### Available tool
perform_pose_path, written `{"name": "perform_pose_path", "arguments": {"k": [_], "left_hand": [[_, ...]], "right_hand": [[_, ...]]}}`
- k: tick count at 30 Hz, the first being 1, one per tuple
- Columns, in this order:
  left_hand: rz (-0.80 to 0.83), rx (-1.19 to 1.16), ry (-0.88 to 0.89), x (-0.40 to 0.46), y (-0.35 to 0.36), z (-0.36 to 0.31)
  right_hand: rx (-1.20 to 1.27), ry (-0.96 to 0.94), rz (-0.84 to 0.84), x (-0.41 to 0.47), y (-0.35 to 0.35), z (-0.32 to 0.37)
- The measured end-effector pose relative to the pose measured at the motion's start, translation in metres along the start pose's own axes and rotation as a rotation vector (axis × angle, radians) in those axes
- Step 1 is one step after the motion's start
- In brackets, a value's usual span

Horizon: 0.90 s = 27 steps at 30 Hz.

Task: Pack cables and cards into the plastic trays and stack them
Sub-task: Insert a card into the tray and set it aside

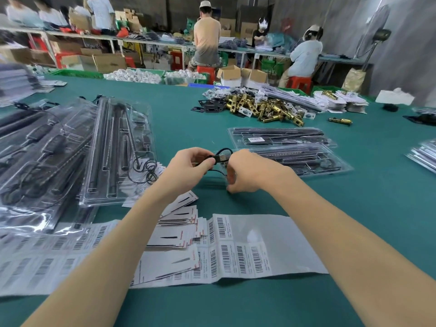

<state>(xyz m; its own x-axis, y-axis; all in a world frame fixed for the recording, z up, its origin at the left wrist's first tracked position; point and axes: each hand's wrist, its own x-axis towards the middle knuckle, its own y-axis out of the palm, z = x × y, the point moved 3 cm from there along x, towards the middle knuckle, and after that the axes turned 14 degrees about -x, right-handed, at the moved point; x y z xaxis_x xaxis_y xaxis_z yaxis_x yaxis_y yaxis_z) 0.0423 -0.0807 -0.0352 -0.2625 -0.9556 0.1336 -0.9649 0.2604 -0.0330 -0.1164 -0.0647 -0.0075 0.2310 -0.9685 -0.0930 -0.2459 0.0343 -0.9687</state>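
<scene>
My left hand point(191, 165) and my right hand point(245, 171) meet above the green table and both pinch a thin black cable point(223, 155) with a small plug, looped between them. Just behind my right hand lies a clear plastic tray point(306, 161) holding long black parts. A second filled tray point(278, 136) lies behind it. To my left a clear tray point(120, 149) leans on a big pile of trays point(40, 161), with a loose cable coil point(148, 171) at its edge. White cards point(179, 230) lie fanned out under my left forearm.
Barcode label sheets point(259, 244) spread along the near table edge. A heap of brass latch parts point(264, 107) sits at the back centre, paper stacks point(339, 102) beside it. More trays point(424, 154) lie at the right edge. People sit at benches behind.
</scene>
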Motion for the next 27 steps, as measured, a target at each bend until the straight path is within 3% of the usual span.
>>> {"name": "perform_pose_path", "arguments": {"k": [9, 22, 27], "left_hand": [[0.002, -0.092, -0.004, 0.000, -0.002, 0.001], [-0.048, -0.094, -0.030, 0.000, -0.002, 0.004], [-0.054, -0.111, -0.040, -0.001, -0.003, 0.007]], "right_hand": [[0.171, -0.122, 0.042, -0.004, -0.005, -0.025], [-0.158, -0.073, -0.003, 0.002, -0.003, 0.012], [-0.125, -0.092, -0.086, 0.003, -0.005, 0.002]]}}
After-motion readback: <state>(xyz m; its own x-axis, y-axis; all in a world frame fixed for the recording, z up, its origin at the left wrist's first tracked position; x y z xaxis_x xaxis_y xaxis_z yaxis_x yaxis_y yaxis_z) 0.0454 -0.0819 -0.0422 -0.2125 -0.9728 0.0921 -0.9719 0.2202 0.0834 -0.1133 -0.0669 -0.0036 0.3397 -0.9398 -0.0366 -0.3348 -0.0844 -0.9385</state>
